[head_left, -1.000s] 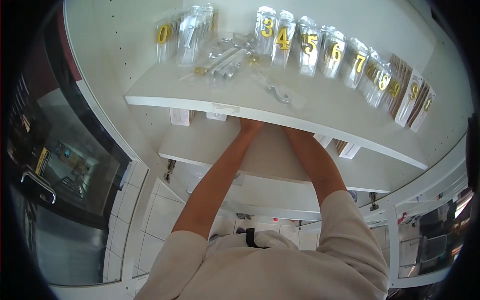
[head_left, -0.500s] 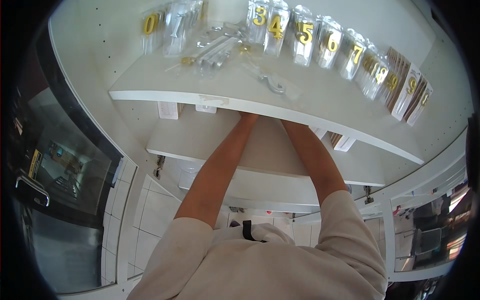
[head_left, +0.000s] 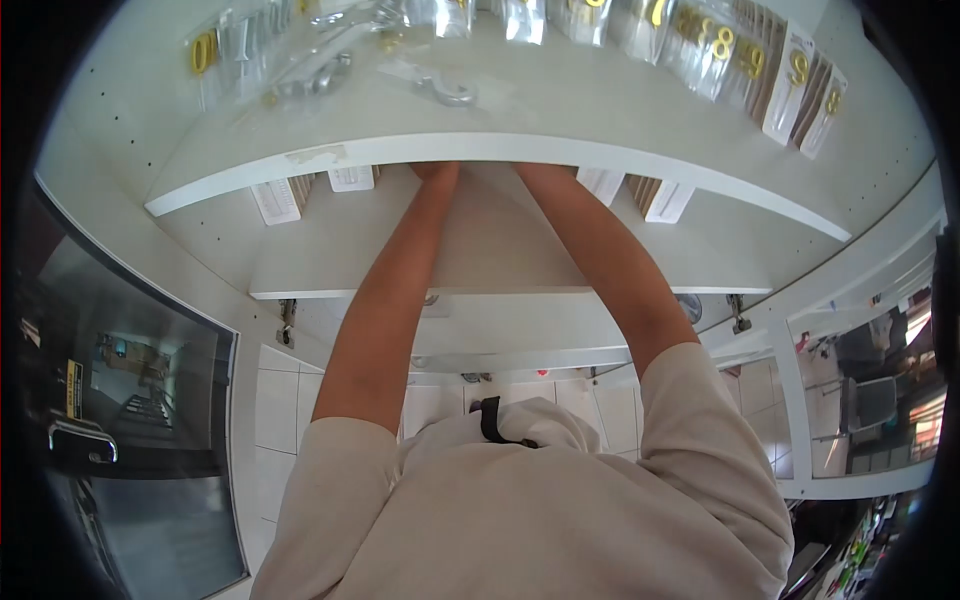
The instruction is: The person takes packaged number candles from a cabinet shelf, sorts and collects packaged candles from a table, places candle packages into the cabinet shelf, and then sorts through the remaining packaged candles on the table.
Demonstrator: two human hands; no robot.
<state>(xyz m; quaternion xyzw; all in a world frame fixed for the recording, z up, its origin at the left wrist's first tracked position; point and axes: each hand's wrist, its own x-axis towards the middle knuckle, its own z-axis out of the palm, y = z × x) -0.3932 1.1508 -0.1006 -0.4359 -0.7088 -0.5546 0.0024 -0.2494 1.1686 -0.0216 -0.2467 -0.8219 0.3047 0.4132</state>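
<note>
Both my arms reach in under the front edge of the upper shelf (head_left: 480,148). My left hand (head_left: 436,171) shows only around the wrist; its fingers are hidden behind that edge. My right forearm (head_left: 605,245) runs up to the same edge, where the shelf covers the hand. Whether either hand holds anything cannot be seen. On the lower shelf (head_left: 500,250), white packs (head_left: 352,178) stand to the left of my left wrist. More white packs (head_left: 603,184) are just right of my right wrist.
Bagged number candles, including a gold 0 (head_left: 203,52) and a gold 8 (head_left: 722,42), stand along the upper shelf. A silver number piece (head_left: 447,92) lies flat there. A dark glass-fronted cabinet (head_left: 150,400) is at left, a white-framed glass door (head_left: 800,400) at right.
The view has shifted, so the shelves sit differently in frame and more of the packs beneath the upper shelf shows. My arms still reach under it, with hands hidden.
</note>
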